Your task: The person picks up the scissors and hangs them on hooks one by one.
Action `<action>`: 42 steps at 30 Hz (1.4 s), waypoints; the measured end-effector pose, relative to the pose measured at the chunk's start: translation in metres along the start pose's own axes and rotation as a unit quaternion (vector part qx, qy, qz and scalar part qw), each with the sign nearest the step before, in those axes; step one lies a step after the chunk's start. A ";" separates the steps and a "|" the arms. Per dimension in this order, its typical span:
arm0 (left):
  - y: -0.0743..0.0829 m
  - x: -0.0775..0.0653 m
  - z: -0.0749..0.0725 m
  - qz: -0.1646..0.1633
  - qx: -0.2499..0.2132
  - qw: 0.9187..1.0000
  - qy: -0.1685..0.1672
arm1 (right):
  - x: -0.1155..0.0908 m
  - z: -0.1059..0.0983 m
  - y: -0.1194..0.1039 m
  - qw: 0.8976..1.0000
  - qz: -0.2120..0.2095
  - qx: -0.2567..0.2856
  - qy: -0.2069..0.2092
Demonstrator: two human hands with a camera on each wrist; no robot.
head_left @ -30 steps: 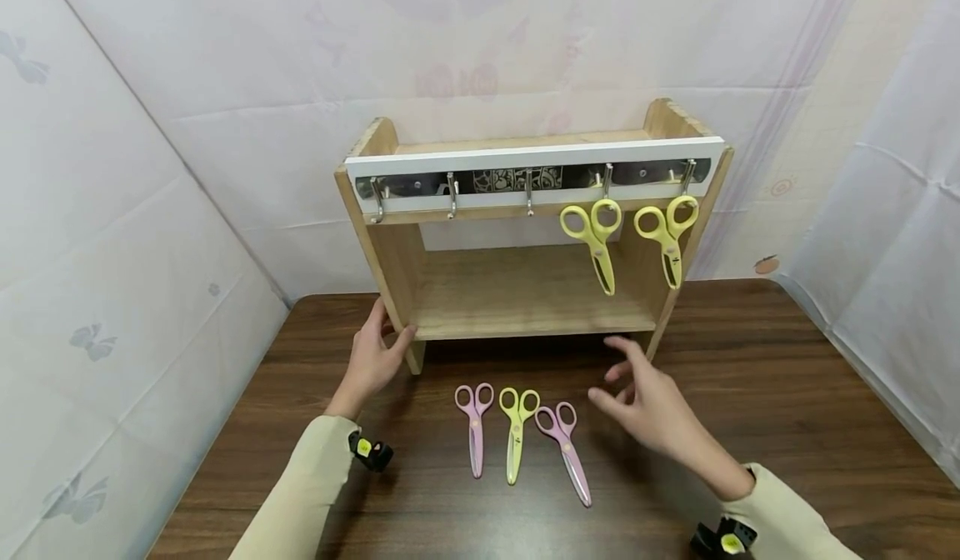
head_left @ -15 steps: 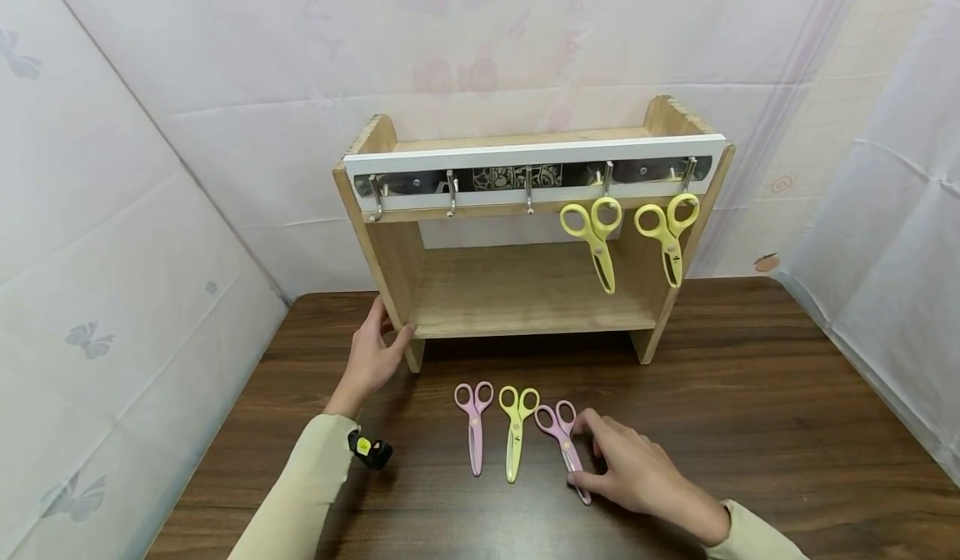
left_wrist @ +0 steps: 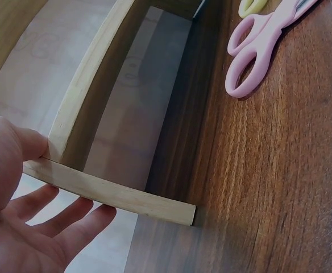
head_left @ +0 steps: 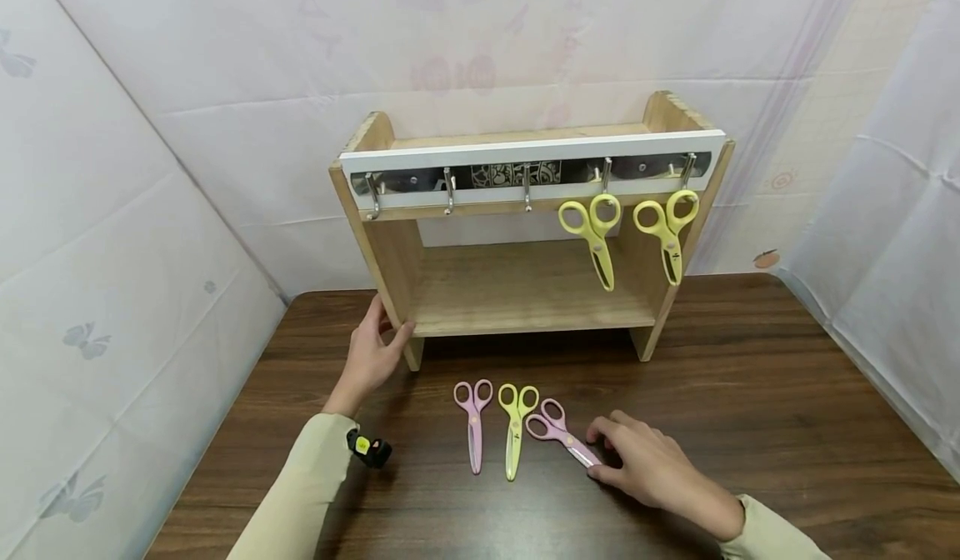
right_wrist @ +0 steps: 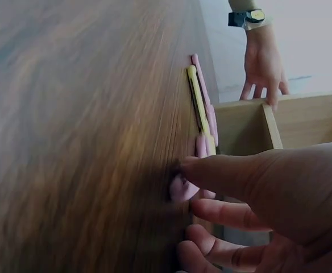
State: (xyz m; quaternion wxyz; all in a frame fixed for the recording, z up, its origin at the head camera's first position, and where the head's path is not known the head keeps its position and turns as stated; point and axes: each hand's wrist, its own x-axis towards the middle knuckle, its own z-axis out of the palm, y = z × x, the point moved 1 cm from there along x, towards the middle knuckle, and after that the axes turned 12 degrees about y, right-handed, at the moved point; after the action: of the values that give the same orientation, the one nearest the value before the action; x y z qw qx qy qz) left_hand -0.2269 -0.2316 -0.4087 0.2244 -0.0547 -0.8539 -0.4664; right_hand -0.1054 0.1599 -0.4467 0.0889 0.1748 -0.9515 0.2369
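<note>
My left hand (head_left: pixel 371 356) grips the left side panel (left_wrist: pixel 115 190) of a wooden shelf (head_left: pixel 532 289), thumb in front and fingers behind. At the right, my right hand (head_left: pixel 652 464) pinches the blade end of pink scissors (head_left: pixel 558 431), which lie slanted on the table with handles toward the upper left. Thumb and index finger sit on both sides of the blade end in the right wrist view. Beside them lie yellow scissors (head_left: pixel 515 431), then another pink pair (head_left: pixel 474 427). Two yellow pairs, one inner (head_left: pixel 600 243) and one outer (head_left: pixel 670 239), hang from the rightmost hooks.
A white rail (head_left: pixel 450 197) with several metal hooks runs along the shelf's top front; three hooks on the left hold nothing. The shelf stands at the back of a dark wooden table (head_left: pixel 787 427). Patterned cloth (head_left: pixel 255 43) covers the walls behind and beside it.
My right hand came down from near the shelf's right leg to the right-hand pink scissors. Those scissors have turned, their tip swinging right and up. My left hand stays on the shelf.
</note>
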 end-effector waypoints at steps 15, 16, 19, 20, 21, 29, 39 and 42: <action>0.000 -0.001 0.000 0.000 -0.003 1.000 0.000 | 0.008 -0.002 0.018 0.998 -0.055 0.040 0.015; 0.000 -0.001 0.000 0.001 -0.004 1.000 0.000 | 0.009 -0.002 0.018 0.998 -0.055 0.041 0.015; 0.000 -0.001 0.000 0.002 -0.002 1.000 0.001 | 0.011 -0.003 0.018 0.998 -0.056 0.037 0.022; 0.000 -0.001 0.000 0.001 -0.001 1.000 0.000 | 0.012 -0.003 0.019 0.997 -0.057 0.032 0.027; 0.000 -0.001 0.000 0.001 0.000 1.000 -0.001 | 0.013 -0.004 0.019 0.997 -0.058 0.028 0.032; 0.002 -0.001 0.000 -0.004 0.003 1.000 -0.002 | 0.017 -0.004 0.023 0.994 -0.088 0.038 0.045; 0.002 -0.002 0.000 -0.003 0.006 1.000 -0.001 | 0.018 -0.005 0.026 0.993 -0.105 0.051 0.027; 0.001 -0.002 0.000 0.002 0.010 1.000 0.000 | 0.018 -0.005 0.026 0.993 -0.103 0.051 0.021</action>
State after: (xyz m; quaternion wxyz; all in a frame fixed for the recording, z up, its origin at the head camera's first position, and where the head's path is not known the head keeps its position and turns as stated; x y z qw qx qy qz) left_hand -0.2248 -0.2309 -0.4088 0.2258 -0.0542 -0.8586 -0.4571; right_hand -0.1316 0.1784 -0.4486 0.1241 0.2712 -0.9129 0.2785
